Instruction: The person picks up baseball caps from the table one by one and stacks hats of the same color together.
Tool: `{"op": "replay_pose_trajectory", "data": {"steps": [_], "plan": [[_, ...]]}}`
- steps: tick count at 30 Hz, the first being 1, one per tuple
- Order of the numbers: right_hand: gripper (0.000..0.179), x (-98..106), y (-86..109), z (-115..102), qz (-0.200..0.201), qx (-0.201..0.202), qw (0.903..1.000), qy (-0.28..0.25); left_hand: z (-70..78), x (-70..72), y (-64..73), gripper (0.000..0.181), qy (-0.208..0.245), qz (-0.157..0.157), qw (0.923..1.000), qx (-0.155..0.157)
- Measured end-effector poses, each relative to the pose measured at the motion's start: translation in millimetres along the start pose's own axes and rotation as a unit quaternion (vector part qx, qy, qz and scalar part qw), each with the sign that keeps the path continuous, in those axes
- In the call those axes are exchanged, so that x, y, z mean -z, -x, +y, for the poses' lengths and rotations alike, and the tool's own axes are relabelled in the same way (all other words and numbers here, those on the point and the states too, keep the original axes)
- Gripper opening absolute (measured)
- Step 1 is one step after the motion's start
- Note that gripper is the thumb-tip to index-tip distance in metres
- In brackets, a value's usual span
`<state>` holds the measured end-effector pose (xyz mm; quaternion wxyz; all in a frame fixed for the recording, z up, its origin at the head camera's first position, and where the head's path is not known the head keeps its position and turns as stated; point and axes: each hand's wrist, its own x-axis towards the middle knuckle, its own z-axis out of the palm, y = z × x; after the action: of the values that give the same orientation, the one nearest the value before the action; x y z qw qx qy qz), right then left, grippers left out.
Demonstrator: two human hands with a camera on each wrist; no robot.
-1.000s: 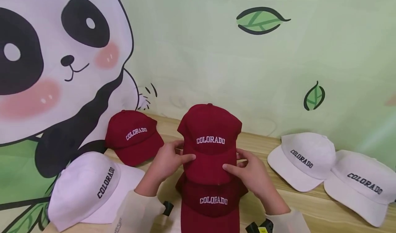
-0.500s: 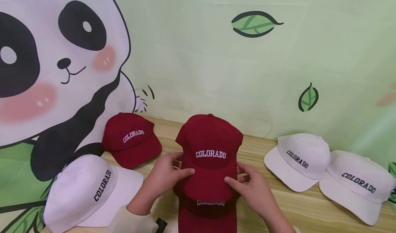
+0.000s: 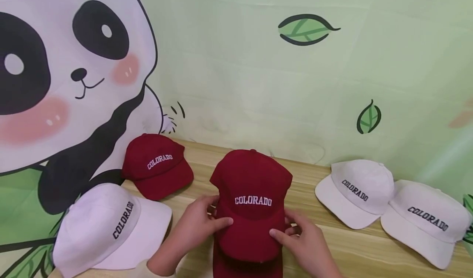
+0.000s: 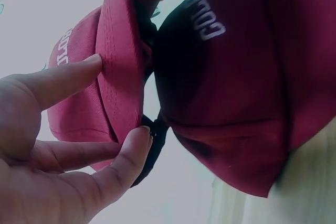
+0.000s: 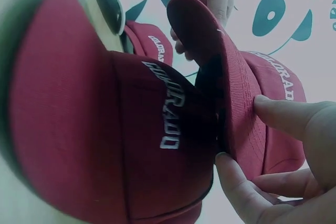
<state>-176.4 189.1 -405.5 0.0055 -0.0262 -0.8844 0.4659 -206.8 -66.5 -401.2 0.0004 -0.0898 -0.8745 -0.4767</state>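
Note:
A dark red baseball cap with white COLORADO lettering is held by both hands at the middle of the head view, brim toward me. My left hand pinches the left side of its brim, thumb on top and fingers beneath. On the other side my right hand pinches the brim the same way. Directly below is a second red cap, resting on the table; its crown meets the underside of the held cap in the left wrist view. In the head view the held cap hides most of that lower cap.
Another red cap stands at the back left, with a white cap in front of it. At the right two white caps sit side by side on the wooden table. Behind hangs a green panda backdrop.
Both hands have lowered the held red cap toward me, down over the lower one. The lower cap's lettering, visible earlier in the head view, is now covered.

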Motion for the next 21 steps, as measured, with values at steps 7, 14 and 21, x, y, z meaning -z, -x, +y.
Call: {"op": "replay_pose_trajectory", "data": {"steps": [7,14,21], "plan": [[0.065,-2,10.0,7,-0.010,-0.026,0.9996,-0.006,-5.2,-7.4,8.2,0.056,-0.009,-0.017,0.9997,-0.016],[0.069,-3,15.4,15,-0.012,-0.044,0.9990,0.002,-9.2,-14.6,17.0,0.069,-0.010,-0.021,0.9997,-0.004],[0.072,-7,18.4,23,-0.019,-0.050,0.9984,0.016,-13.2,-16.2,24.0,0.072,-0.022,-0.018,0.9996,0.001]]}}
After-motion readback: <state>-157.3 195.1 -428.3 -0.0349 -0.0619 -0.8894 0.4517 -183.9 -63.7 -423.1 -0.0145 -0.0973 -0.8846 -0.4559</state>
